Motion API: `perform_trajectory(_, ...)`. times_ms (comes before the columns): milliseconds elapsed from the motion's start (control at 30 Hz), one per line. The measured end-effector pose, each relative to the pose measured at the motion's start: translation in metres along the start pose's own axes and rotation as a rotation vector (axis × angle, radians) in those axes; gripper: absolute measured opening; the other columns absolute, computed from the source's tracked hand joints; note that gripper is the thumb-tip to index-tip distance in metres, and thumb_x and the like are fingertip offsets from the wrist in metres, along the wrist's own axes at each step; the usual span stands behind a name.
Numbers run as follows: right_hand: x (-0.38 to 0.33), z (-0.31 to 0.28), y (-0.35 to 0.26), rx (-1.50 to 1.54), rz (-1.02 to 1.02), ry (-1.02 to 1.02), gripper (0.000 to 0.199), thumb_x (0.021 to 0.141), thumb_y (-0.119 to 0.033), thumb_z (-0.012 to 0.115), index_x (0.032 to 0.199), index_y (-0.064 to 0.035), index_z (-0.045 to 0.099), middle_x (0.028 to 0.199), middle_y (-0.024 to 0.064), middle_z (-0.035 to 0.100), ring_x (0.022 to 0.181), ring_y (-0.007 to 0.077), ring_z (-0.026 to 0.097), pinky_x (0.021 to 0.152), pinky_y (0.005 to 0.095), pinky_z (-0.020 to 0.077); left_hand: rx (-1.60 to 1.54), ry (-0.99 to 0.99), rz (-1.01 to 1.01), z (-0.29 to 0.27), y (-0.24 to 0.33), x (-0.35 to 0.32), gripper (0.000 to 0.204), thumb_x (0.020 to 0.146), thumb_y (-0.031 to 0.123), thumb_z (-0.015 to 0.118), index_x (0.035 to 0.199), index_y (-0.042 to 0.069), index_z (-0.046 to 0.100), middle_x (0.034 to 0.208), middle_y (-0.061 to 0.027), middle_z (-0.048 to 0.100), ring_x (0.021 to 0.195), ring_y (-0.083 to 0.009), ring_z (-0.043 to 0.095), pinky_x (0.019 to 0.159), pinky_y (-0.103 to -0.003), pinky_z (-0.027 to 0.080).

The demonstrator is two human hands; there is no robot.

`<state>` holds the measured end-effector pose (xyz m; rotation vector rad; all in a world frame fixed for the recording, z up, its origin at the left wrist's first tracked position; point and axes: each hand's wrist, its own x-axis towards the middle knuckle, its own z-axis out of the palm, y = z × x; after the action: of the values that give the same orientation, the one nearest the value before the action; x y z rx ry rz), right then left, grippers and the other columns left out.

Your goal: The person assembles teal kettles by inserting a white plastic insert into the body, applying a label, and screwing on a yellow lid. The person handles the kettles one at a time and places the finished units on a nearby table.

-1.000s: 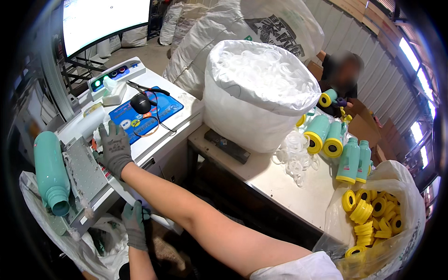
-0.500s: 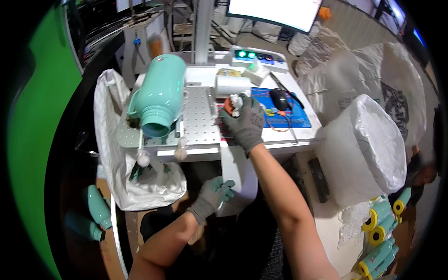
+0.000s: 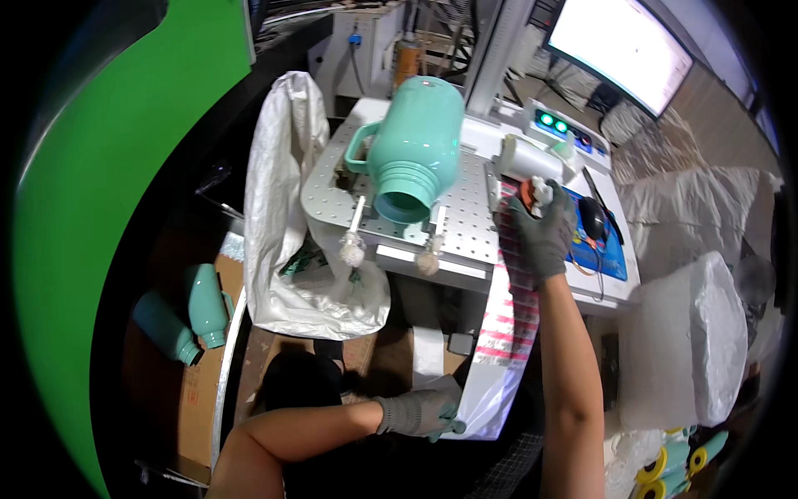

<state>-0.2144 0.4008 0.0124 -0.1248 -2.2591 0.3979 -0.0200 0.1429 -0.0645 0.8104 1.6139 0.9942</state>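
A long white strip with red printed bands (image 3: 507,320) runs over the front edge of the worktable and hangs down towards me. My gloved left hand (image 3: 424,413) has its fingers closed at the strip's low end. On the tabletop, my gloved right hand (image 3: 544,237) is closed around a crumpled white wad (image 3: 542,193); an orange piece (image 3: 527,196) shows beside it, its kind unclear. Both lie over the strip's upper part. Left of that hand, a mint-green flask shell (image 3: 420,125) with a handle lies on a perforated metal plate (image 3: 474,224), its mouth towards me.
Two padded rods (image 3: 352,249) stick out under the flask's mouth. A white roll (image 3: 525,158) lies behind my right hand, with a black mouse (image 3: 592,218) to its right. White sacks (image 3: 278,208) flank the table. More green flasks (image 3: 208,303) lie at lower left.
The view has swung left. My left hand has moved down towards me, and the strip now shows its red-banded length over the table edge. My right hand stays on the tabletop with the wad.
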Motion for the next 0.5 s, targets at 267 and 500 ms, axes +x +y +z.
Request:
perform_trajectory(267, 0.013, -0.006, 0.016, -0.166, 0.11, -0.219, 0.098, 0.075, -0.059, 0.082, 0.149, -0.0061, 0.048, 0.148, 0.0277, 0.047, 0.132, 0.0462, 0.051, 0.11, 0.0544, 0.0402, 0.118, -0.445, -0.075, 0.027, -0.016, 0.008, 0.038, 0.1, 0.042, 0.065, 0.114, 0.007, 0.07, 0.089, -0.0036, 0.075, 0.071, -0.0154, 0.072, 0.069, -0.033, 0.058)
perform_trajectory(500, -0.108, -0.134, -0.075, 0.714, 0.176, -0.516, 0.042, 0.095, -0.007, 0.069, 0.132, 0.0055, 0.054, 0.134, 0.0206, 0.057, 0.128, 0.0293, 0.056, 0.109, 0.0444, 0.0441, 0.457, 0.008, 0.017, 0.037, -0.077, 0.043, 0.05, 0.086, 0.037, 0.074, 0.127, 0.009, 0.066, 0.12, -0.0189, 0.071, 0.108, -0.0357, 0.069, 0.09, -0.044, 0.055)
